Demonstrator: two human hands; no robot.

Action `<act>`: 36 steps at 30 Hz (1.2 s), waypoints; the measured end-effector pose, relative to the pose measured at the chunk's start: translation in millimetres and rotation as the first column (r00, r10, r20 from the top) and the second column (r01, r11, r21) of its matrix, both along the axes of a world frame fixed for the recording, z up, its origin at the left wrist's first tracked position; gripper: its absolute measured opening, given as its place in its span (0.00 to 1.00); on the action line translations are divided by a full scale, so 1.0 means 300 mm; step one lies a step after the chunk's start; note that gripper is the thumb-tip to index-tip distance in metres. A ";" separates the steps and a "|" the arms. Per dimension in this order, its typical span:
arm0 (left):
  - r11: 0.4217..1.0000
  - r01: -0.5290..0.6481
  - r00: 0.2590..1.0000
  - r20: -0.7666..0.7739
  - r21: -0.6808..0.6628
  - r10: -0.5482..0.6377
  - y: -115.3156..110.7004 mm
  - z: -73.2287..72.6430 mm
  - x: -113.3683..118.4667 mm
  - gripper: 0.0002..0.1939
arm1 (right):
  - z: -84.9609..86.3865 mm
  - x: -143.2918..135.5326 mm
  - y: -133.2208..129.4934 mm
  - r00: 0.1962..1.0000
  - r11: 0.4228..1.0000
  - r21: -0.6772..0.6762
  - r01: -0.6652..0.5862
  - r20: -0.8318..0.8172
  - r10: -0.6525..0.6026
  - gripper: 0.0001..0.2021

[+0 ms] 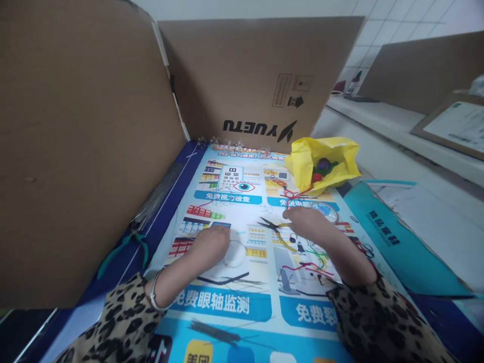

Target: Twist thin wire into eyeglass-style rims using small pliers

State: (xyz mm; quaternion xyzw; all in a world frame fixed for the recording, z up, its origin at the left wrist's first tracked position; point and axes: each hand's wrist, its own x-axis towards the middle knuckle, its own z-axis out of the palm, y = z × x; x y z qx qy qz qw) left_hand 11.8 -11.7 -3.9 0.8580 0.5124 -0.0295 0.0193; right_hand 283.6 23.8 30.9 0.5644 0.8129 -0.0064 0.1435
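Observation:
My left hand [214, 245] is closed above the poster-covered table, and what its fingers hold is hidden. Right beside it shows a thin round wire hoop [235, 253]; whether the fingers touch it I cannot tell. My right hand [307, 223] is pinched closed at the end of a red cord [292, 194], which runs back to an open yellow bag [298, 164]. Balls of red, purple and green yarn [323, 165] sit in the bag. Pliers with yellow handles [284, 237] lie beside and partly under my right hand, jaws apart.
Teal-handled pliers [132, 244] and a bundle of long thin wires [159, 196] lie at the left. Short dark wires [215, 333] lie in front. Coloured cord pieces [317, 262] lie near my right forearm. Cardboard panels [242, 75] stand behind and left; a teal box [397, 237] is right.

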 end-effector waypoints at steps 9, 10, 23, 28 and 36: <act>0.989 -0.145 0.989 0.013 -0.014 0.145 0.159 0.008 0.029 0.12 | 0.043 -0.050 -0.038 0.998 0.998 0.012 -0.062 0.030 0.062 0.14; 0.987 -0.161 0.987 0.019 -0.008 0.161 0.172 0.007 0.038 0.12 | 0.042 -0.054 -0.039 0.997 0.997 0.003 -0.073 0.031 0.073 0.14; 0.983 -0.155 0.974 0.153 -0.101 0.170 0.240 0.027 0.050 0.11 | 0.025 -0.116 -0.075 0.981 0.981 0.014 -0.194 0.014 0.194 0.10; 0.994 -0.058 0.962 0.259 -0.097 0.082 0.192 0.062 -0.012 0.10 | 0.029 -0.147 -0.116 0.946 0.949 0.029 -0.313 -0.072 0.315 0.09; 0.971 0.152 0.942 0.326 -0.185 -0.085 -0.015 0.119 -0.152 0.08 | 0.048 -0.263 -0.235 0.834 0.850 -0.071 -0.521 -0.252 0.490 0.09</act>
